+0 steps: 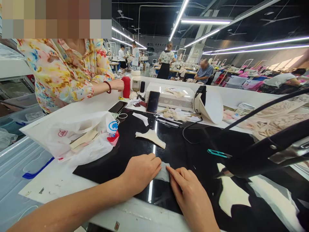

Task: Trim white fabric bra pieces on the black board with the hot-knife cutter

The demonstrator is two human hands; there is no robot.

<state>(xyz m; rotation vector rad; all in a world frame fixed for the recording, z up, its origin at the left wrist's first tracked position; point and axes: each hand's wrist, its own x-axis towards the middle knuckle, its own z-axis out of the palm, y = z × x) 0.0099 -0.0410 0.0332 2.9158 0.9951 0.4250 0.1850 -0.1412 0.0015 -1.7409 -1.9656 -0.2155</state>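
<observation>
A small, pale grey piece of thin material [163, 173] lies on the black tabletop between my hands; whether it is cloth or paper I cannot make out. My left hand [142, 170] is closed at its left edge, the fingers curled and pressed together. At its upper right corner, the index finger and thumb of my right hand [189, 190] come together, with the other fingers bent in. Beyond them lies a cream cut fabric piece [151, 136], with a narrow white piece [141, 118] farther back. More cream cut fabric [231, 193] rests to the right.
At left sits a white plastic bag [84, 154] holding cut pieces. Teal thread snips [218, 153] lie near a black machine arm [272, 151]. Behind stand a phone [153, 101], a white vented box [173, 96] and a red bottle [126, 87], beside a co-worker's hand [117, 84].
</observation>
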